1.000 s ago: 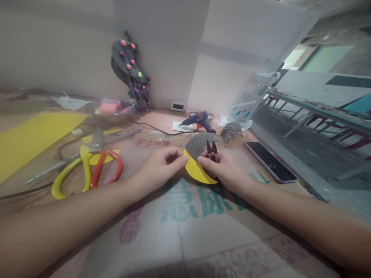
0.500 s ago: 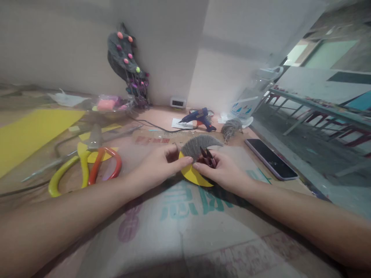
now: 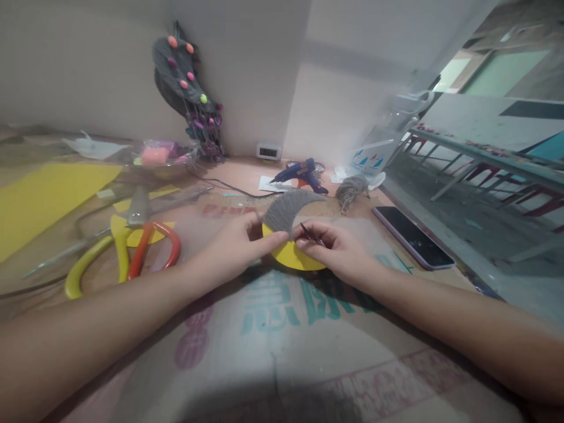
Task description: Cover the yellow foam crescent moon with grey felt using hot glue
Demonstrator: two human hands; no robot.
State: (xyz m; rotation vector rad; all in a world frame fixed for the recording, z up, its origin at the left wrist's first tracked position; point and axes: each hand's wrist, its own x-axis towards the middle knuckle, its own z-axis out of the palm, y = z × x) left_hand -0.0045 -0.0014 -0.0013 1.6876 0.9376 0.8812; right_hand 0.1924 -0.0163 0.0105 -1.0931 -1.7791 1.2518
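A yellow crescent moon cutout [image 3: 304, 257], its upper half wound with grey yarn [image 3: 282, 212], is held up between my hands above the cardboard. My left hand [image 3: 247, 242] pinches its left edge, the thumb lying across the front where grey meets yellow. My right hand [image 3: 333, 245] is closed around small dark thread snips [image 3: 311, 234], whose pointed blades stick out up and left. Its thumb and fingertip also meet at the crescent's inner edge; whether they hold a strand of yarn I cannot tell.
Large scissors [image 3: 152, 249] with yellow and red handles and a yellow sheet [image 3: 48, 200] lie left. Behind are a blue glue gun [image 3: 302, 173], a small clock [image 3: 268, 152] and a grey yarn bundle [image 3: 351, 192]. A phone [image 3: 412, 236] lies right. A decorated grey moon [image 3: 178, 79] leans against the wall.
The crescent has shifted slightly up and left in view and turned a little. The snips in my right hand have tipped lower, with less of their blades showing.
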